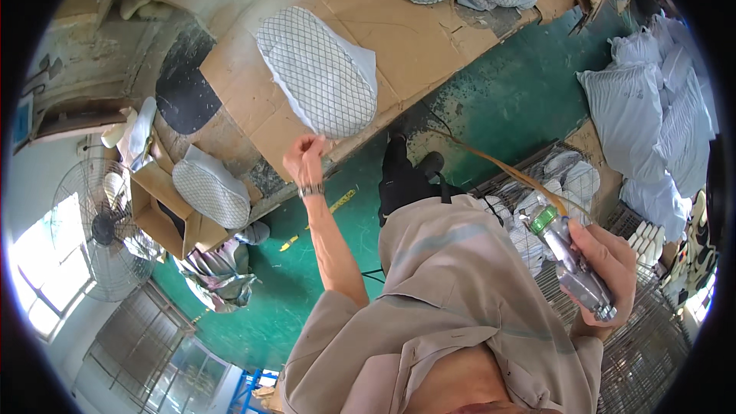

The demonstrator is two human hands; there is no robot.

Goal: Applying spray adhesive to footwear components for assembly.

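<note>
Currently the left hand [305,155] pinches the lower edge of the pale oval quilted fabric piece with a black diamond grid [318,73], lying flat on the brown cardboard-covered table [429,38]. Right hand [609,264] is wrapped fully round the silver metal spray gun with a green collar [571,261], amber hose [506,172] attached. Judgement: keep the soft piece taut and flat, nozzle level; corrugated board beneath looks rough and stained.

The spray gun [576,264] is shiny bare metal (green plastic collar), the sole piece [316,73] matt mesh-patterned cloth on rough cardboard [418,42].
</note>
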